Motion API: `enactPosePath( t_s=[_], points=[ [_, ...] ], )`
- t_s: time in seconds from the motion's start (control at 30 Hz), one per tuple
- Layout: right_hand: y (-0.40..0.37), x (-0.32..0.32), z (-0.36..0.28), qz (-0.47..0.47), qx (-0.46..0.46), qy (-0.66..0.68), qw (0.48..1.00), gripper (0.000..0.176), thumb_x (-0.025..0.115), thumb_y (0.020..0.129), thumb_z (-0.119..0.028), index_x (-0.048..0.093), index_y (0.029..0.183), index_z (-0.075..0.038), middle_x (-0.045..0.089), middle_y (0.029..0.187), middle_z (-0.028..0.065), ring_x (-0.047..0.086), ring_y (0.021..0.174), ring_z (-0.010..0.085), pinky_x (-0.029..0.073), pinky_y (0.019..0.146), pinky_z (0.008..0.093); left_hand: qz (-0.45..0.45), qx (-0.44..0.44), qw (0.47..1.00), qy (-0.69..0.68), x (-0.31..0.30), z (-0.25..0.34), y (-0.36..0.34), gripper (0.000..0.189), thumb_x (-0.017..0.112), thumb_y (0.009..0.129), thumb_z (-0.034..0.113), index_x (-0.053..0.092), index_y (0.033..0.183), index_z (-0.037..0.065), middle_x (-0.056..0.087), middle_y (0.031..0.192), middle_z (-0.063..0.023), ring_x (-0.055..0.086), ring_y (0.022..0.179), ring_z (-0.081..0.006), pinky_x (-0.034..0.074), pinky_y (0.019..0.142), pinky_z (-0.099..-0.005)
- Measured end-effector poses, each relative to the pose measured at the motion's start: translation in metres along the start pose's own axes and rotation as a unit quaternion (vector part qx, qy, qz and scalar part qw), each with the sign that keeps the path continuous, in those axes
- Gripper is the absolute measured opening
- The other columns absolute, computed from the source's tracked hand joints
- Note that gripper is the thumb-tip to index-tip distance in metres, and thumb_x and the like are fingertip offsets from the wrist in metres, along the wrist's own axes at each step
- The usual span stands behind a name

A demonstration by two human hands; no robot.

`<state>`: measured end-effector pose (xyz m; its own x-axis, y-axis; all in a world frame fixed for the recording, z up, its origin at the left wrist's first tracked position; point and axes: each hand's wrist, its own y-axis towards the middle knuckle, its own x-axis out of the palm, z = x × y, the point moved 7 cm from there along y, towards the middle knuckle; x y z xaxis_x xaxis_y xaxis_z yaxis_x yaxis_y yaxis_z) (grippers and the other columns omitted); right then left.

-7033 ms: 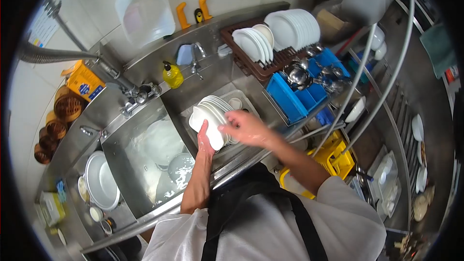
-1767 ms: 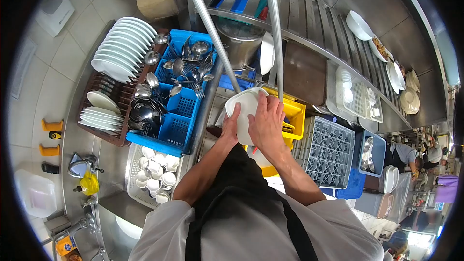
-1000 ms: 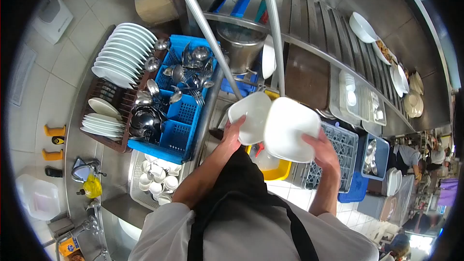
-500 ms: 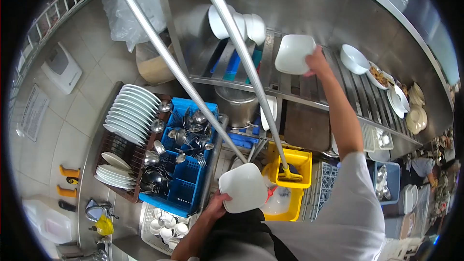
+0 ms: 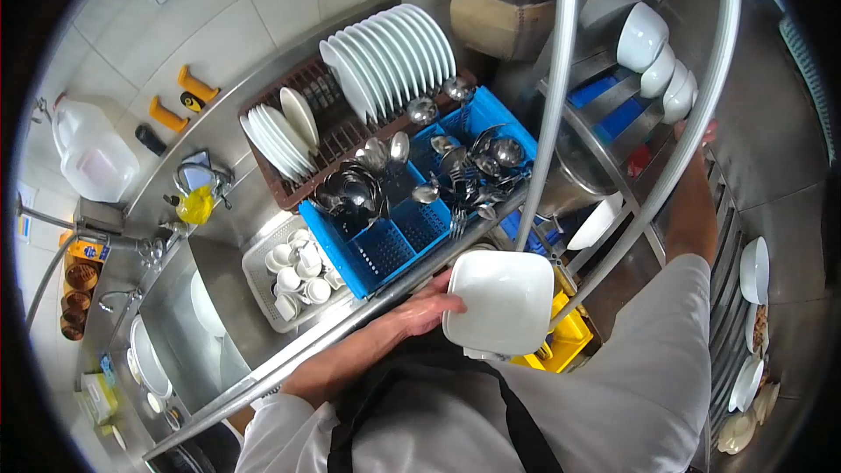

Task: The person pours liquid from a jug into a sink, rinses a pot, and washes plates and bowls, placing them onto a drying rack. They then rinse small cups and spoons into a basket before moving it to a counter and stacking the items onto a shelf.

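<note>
Right hand (image 5: 700, 131) shifted, bowl (image 5: 504, 302) (in left fingers (image 5: 451, 303))

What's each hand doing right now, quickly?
Left hand: holding a white square dish.
Right hand: near the row of white bowls; partly hidden, so its grip cannot be told.

The left pole (image 5: 549, 105) and right pole (image 5: 673, 177) stood before the shelf (image 5: 723, 228), the right one crossing the view of the right hand (image 5: 708, 132). A gap between them led toward the shelf. Stacked bowls (image 5: 659, 73) crowded that hand; open slats stretched from it toward the single bowl (image 5: 753, 271). Beyond the left hand (image 5: 427, 307), the blue bin (image 5: 381, 254) blocked the low way to the plate rack (image 5: 331, 142).
</note>
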<state>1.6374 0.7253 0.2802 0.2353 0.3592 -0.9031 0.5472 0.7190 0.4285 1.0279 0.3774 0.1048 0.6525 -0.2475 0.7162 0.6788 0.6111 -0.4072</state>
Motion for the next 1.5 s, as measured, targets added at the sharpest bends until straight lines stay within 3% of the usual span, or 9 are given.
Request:
enactPosePath(
  t_s=[0.13, 0.2, 0.3, 0.4, 0.43, 0.5, 0.57, 0.77, 1.5],
  points=[
    [-0.04, -0.039, 0.043, -0.013, -0.051, 0.261, 0.964, 0.057, 0.055, 0.099, -0.041, 0.048, 0.141, -0.002, 0.057, 0.13, 0.0196, 0.052, 0.125, 0.0302, 0.037, 0.107, 0.039, 0.029, 0.003, 0.999, 0.013, -0.001, -0.005, 0.008, 0.084, 0.057, 0.073, -0.01, 0.036, 0.151, 0.014, 0.052, 0.14, -0.0115, 0.049, 0.131, -0.0277, 0.039, 0.112, -0.0429],
    [-0.195, -0.177, 0.018, 0.016, -0.044, 0.531, 0.846, 0.033, 0.059, 0.099, -0.03, 0.07, 0.11, -0.002, 0.07, 0.093, 0.0062, 0.063, 0.089, 0.0129, 0.047, 0.085, 0.0255, 0.055, 0.033, 0.998, 0.026, -0.01, -0.012, 0.019, 0.073, 0.061, 0.075, -0.011, 0.047, 0.144, 0.01, 0.057, 0.134, -0.0117, 0.056, 0.125, -0.0281, 0.045, 0.108, -0.0434],
    [-0.379, -0.221, 0.013, -0.275, -0.059, 0.728, 0.626, 0.039, 0.063, 0.093, -0.039, 0.063, 0.102, 0.0, 0.065, 0.079, 0.0074, 0.06, 0.067, 0.0089, 0.05, 0.064, 0.0236, 0.081, 0.003, 0.997, 0.004, -0.019, -0.027, 0.036, 0.064, 0.064, 0.075, -0.011, 0.053, 0.135, 0.006, 0.063, 0.126, -0.0131, 0.061, 0.117, -0.0292, 0.05, 0.103, -0.0453],
    [-0.504, -0.178, -0.011, -0.413, 0.094, 0.599, 0.679, 0.042, 0.064, 0.095, -0.022, 0.058, 0.132, -0.003, 0.071, 0.099, 0.0077, 0.068, 0.096, 0.0179, 0.055, 0.081, 0.0341, 0.037, -0.023, 0.998, 0.052, -0.019, -0.036, 0.055, 0.063, 0.065, 0.075, -0.01, 0.053, 0.135, 0.009, 0.064, 0.123, -0.0107, 0.062, 0.114, -0.0279, 0.052, 0.1, -0.0447],
    [-0.529, -0.143, -0.01, -0.277, 0.064, 0.499, 0.819, 0.04, 0.063, 0.097, -0.024, 0.059, 0.13, -0.003, 0.069, 0.109, 0.0126, 0.067, 0.101, 0.0247, 0.053, 0.084, 0.036, 0.022, -0.034, 0.997, 0.066, -0.012, -0.036, 0.058, 0.063, 0.065, 0.075, -0.01, 0.052, 0.135, 0.008, 0.063, 0.123, -0.0125, 0.063, 0.114, -0.0285, 0.054, 0.098, -0.0438],
    [-0.554, -0.129, -0.026, -0.335, 0.138, 0.465, 0.808, 0.042, 0.062, 0.097, -0.023, 0.056, 0.132, 0.0, 0.064, 0.116, 0.0188, 0.064, 0.105, 0.0338, 0.051, 0.09, 0.0404, 0.035, -0.054, 0.994, 0.09, 0.001, -0.042, 0.062, 0.062, 0.065, 0.077, -0.009, 0.051, 0.136, 0.007, 0.063, 0.124, -0.0131, 0.062, 0.114, -0.0288, 0.054, 0.096, -0.0431],
    [-0.567, -0.149, -0.038, -0.134, 0.03, 0.357, 0.924, 0.04, 0.06, 0.096, -0.02, 0.056, 0.129, 0.003, 0.059, 0.119, 0.0238, 0.058, 0.11, 0.0401, 0.048, 0.096, 0.0445, 0.037, -0.061, 0.993, 0.099, 0.002, -0.061, 0.072, 0.061, 0.065, 0.079, -0.008, 0.05, 0.136, 0.007, 0.063, 0.124, -0.0133, 0.062, 0.114, -0.0285, 0.054, 0.096, -0.0425],
    [-0.593, -0.156, -0.035, -0.155, 0.11, 0.251, 0.949, 0.056, 0.064, 0.09, -0.007, 0.037, 0.137, 0.006, 0.046, 0.131, 0.0318, 0.048, 0.121, 0.0485, 0.039, 0.106, 0.0523, 0.005, -0.05, 0.993, 0.109, 0.016, -0.077, 0.075, 0.056, 0.068, 0.084, -0.002, 0.049, 0.136, 0.006, 0.063, 0.123, -0.0127, 0.063, 0.113, -0.0263, 0.055, 0.093, -0.041],
    [-0.606, -0.159, -0.012, -0.17, 0.113, 0.106, 0.973, 0.03, 0.053, 0.084, -0.002, 0.06, 0.111, 0.009, 0.063, 0.106, 0.0321, 0.062, 0.1, 0.0467, 0.051, 0.089, 0.0507, 0.072, -0.024, 0.993, 0.088, 0.035, -0.101, 0.084, 0.049, 0.07, 0.09, 0.013, 0.051, 0.135, 0.011, 0.064, 0.121, -0.0127, 0.066, 0.104, -0.0283, 0.059, 0.083, -0.046]
  ],
)
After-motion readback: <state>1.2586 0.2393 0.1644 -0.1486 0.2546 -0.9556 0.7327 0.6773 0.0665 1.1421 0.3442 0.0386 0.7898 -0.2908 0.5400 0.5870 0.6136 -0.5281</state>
